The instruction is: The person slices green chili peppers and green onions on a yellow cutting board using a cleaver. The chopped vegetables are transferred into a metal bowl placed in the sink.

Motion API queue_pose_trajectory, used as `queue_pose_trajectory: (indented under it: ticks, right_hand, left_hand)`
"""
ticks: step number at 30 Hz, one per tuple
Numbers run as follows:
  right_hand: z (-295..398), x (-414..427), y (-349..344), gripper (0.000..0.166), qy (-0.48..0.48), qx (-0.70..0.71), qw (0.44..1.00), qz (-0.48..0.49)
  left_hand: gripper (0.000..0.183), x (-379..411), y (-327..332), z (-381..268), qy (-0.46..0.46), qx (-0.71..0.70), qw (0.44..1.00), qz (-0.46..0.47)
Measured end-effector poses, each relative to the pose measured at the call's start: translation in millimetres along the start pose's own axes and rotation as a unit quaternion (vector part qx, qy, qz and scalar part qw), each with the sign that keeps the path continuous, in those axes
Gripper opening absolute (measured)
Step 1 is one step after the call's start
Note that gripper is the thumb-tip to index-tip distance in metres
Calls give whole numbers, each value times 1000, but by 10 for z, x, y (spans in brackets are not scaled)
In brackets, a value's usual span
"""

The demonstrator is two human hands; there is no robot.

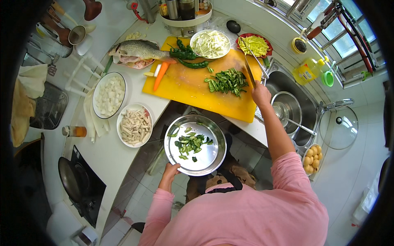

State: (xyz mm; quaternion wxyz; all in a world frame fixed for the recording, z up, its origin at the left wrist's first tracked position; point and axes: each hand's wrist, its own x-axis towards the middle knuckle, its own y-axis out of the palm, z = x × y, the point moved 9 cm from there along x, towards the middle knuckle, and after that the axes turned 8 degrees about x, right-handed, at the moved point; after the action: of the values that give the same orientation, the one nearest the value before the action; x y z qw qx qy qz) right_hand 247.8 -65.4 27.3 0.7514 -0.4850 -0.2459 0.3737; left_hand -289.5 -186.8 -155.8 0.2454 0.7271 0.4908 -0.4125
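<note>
My left hand [170,171] grips the rim of a round stainless steel basin [212,163], held in front of the counter below the chopping board's near edge. Some cut green leaves [190,144] lie on its bottom. In my right hand [261,94] is a kitchen knife [250,72], its blade over the right side of the yellow chopping board [184,81]. Just left of the blade sits a pile of chopped leafy greens [227,80]. Green peppers [184,53] and a peeled carrot [161,77] rest towards the board's left and back.
A whole fish [138,49] lies on a tray at the back left. Plates of white cubes [108,96], pale strips [135,125], white shreds [211,44] and yellow-green shreds [254,46] surround the board. Right is a sink [303,92] with a strainer; left, a wok [72,180].
</note>
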Motion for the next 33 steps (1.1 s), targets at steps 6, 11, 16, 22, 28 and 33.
queue_pose_trajectory:
  ticks: [6, 11, 16, 22, 28, 33]
  right_hand:
    - [251, -249, 412, 26, 50, 148, 985, 69]
    - [486, -870, 540, 27, 92, 377, 916, 97]
    - [294, -613, 343, 35, 33, 236, 970, 45]
    - [626, -2, 282, 39, -151, -13, 988, 24]
    - [839, -421, 392, 38, -134, 27, 985, 106]
    - [850, -1118, 477, 32, 22, 293, 938, 184]
  left_hand:
    - [29, 266, 246, -169, 1, -2, 999, 42]
    - [28, 345, 267, -315, 6, -10, 999, 41]
    - [28, 478, 191, -343, 9, -8, 999, 49]
    - [22, 544, 56, -375, -2, -25, 997, 69]
    - [19, 539, -48, -513, -4, -29, 999, 45]
    - [17, 645, -83, -573, 17, -24, 996, 85]
